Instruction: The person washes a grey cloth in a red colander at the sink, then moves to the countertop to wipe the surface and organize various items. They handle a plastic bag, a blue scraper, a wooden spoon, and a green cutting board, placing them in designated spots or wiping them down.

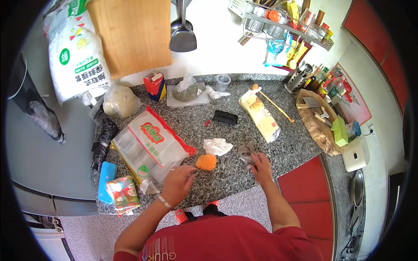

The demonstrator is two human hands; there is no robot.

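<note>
My right hand (261, 168) has its fingertips on a crumpled grey cloth (246, 152) lying on the granite counter. My left hand (178, 184), its fingers bent and thumb apart, hovers by the lower corner of a plastic package of clear cups (147, 140); I see nothing held in it. Just right of those fingers lies a small orange bundle (206, 162). A crumpled white tissue (217, 146) sits behind the bundle. Farther back are a black plastic holder (225, 117) and a small red piece (207, 123).
A yellow-white food package (260, 114) lies at right, near a thin stick (276, 106). A wooden board (315, 125) bears a cleaver (308, 102). At left are a blue case (106, 182), a patterned cloth pouch (123, 193) and a folded umbrella (104, 140). Bagged food (186, 91) stands behind.
</note>
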